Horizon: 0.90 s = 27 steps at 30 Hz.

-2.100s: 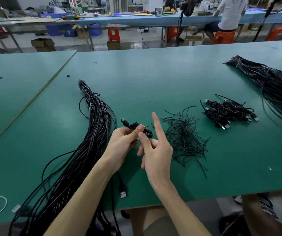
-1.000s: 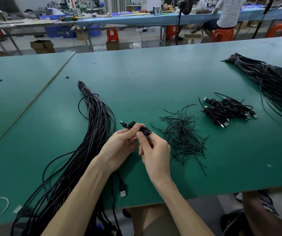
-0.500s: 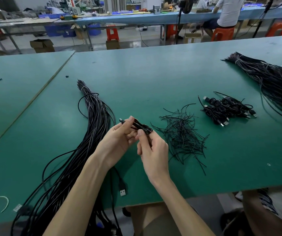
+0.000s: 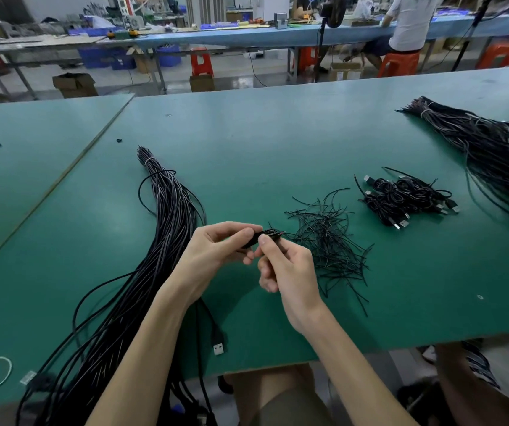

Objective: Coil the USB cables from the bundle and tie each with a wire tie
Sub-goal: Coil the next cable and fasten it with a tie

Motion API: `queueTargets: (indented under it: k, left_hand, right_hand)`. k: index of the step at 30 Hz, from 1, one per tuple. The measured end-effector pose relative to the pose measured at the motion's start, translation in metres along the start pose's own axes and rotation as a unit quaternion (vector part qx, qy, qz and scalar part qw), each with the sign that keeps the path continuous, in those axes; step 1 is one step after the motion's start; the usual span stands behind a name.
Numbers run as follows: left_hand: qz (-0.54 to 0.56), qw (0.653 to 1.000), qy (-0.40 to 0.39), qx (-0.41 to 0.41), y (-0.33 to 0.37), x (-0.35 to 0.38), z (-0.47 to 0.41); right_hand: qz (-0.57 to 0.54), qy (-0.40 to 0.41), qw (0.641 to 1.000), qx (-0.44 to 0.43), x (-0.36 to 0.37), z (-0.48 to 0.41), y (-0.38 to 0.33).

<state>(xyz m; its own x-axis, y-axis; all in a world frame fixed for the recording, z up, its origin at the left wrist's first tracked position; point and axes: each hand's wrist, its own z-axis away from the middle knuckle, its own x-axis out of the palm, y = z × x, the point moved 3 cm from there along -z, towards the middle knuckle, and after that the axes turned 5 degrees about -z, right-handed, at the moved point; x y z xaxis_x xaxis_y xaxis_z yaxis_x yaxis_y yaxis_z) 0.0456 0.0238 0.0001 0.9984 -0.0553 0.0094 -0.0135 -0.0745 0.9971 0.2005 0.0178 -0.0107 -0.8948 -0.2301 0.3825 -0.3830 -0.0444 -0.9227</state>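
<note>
orange stools [image 4: 398, 63] and cardboard boxes [image 4: 75, 84] beyond the green table [image 4: 278, 133]; seated person [image 4: 408, 23]

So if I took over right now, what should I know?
Left hand and right hand together pinch one small coiled cable above the table; whether its tie is finished can't be seen.
Uncoiled bundle lies left, loose wire ties right of the hands, finished coils farther right.
Done: that small pile.
Left: finish this one, then most of the bundle.
</note>
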Motion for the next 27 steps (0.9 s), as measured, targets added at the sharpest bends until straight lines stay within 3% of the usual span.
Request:
queueTargets:
  k: [4,9,14,27]
  left_hand:
    - [-0.069,0.996,0.03,0.053,0.0019,0.002,-0.001]
    - [-0.148,0.986,0.002,0.076,0.0015,0.003,0.0008]
    - [-0.269,0.957,0.021,0.111,-0.0004,0.0009,0.0022]
    - [-0.251,0.953,0.093,0.145,0.0075,0.0055,0.0062]
  right_hand:
    - [0.009,0.014,1.0,0.008,-0.0021,-0.0034,0.0037]
    - [0.016,0.025,1.0,0.009,-0.0057,-0.0064,0.0076]
    - [0.062,0.039,0.997,-0.005,-0.0045,-0.0077,0.0098]
    - [0.149,0.064,0.985,-0.058,0.0033,0.0018,0.0039]
